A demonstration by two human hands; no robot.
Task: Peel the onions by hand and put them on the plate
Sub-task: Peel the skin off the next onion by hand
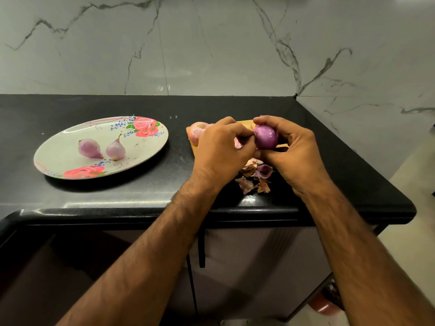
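Grips a purple onion (265,137) in the right hand (289,151), fingers curled over its top and far side, thumb tucked beneath. Holds it in the air just above a wooden board (192,147) near the right end of the black counter (117,198). Pinches at the onion's left side with the left hand (221,149), fingers curled in, tips touching the glossy purple surface. Just under those left fingers, a pale pink scrap; cannot tell whether loose or attached.

On the board, behind the left hand and partly hidden by it, 1 pale onion (199,131) with its root end facing up. Between the 2 wrists, on the counter by the near edge of the board, a small heap of dry skins (255,176), brown and purple.

Well apart to the left, a floral plate (146,142) flat on the counter. On it, 2 peeled onions (90,148) lying side by side near the middle, close but not touching, their pointed tips toward opposite sides.

Behind the counter, a grey veined marble wall (211,43). Below the counter edge, dark cabinet doors (235,267).
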